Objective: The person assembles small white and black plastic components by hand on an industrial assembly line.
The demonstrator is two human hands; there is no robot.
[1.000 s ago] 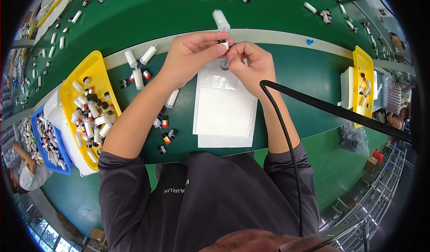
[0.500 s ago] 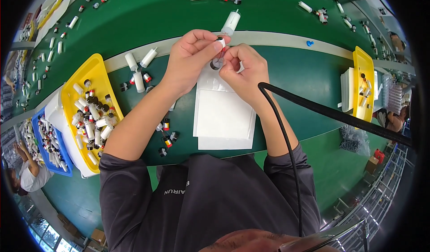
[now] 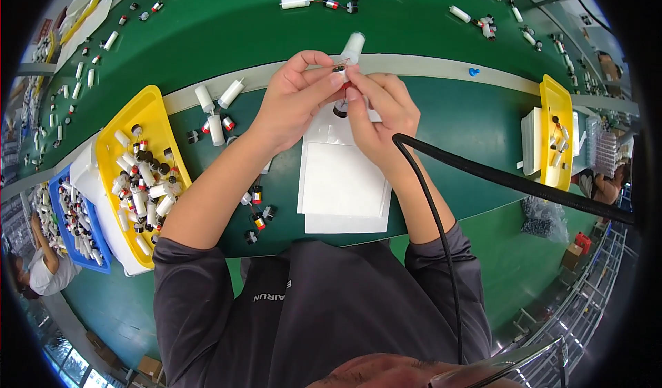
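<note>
My left hand (image 3: 295, 100) is closed, its thumb and fingers pinching a small white and red cylinder (image 3: 340, 76) with a dark end and thin wires. My right hand (image 3: 383, 116) meets it there, thumb and fingertips closed on the same cylinder's lower, reddish part. Just beyond the fingertips lies a white tube (image 3: 354, 46), seemingly joined to the cylinder by a wire. Below the fingers hangs a round black-rimmed cap (image 3: 340, 108). Under the hands rests a stack of white sheets or pouches (image 3: 343, 181) on the green bench. The fingertips partly hide the cylinder.
To the left stands a yellow tray (image 3: 108, 155) of similar parts, with a blue tray (image 3: 101, 247) beyond. Loose white tubes (image 3: 216, 131) lie by my left forearm. A black flexible hose (image 3: 510, 172) arches over my right forearm. Another yellow tray (image 3: 567, 112) is at right.
My right hand has shifted its fingers up onto the cylinder, and the black-rimmed cap now hangs lower. Parts on the far green surface have slid left.
</note>
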